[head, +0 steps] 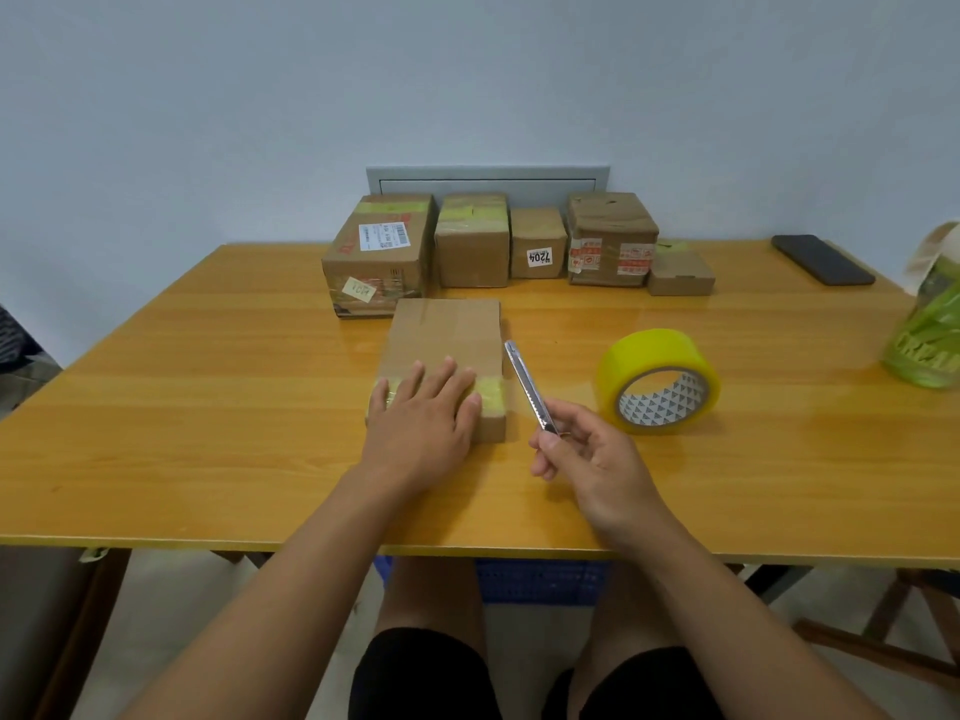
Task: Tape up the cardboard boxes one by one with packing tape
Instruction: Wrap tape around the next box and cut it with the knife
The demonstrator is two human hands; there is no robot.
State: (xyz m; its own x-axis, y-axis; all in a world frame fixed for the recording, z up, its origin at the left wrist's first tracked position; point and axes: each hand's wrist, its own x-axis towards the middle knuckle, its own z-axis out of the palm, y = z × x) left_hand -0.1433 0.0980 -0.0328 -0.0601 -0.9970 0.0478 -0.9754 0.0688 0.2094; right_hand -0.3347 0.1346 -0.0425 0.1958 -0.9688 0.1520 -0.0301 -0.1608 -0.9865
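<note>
A flat cardboard box (447, 335) lies in the middle of the wooden table (208, 407), with a strip of yellow tape (491, 396) across its near end. My left hand (423, 413) rests flat on that strip, fingers straight and spread. Just right of the box, my right hand (587, 452) pinches the rear end of a metal utility knife (527, 384), whose tip points away from me along the box's right side. A roll of yellow packing tape (657, 379) lies on the table to the right of the knife.
Several taped cardboard boxes (472, 241) stand in a row at the table's far edge by the wall. A black phone (821, 259) lies at the far right. A green-printed bag (930, 324) sits at the right edge. Blue crate (540, 579) under the table.
</note>
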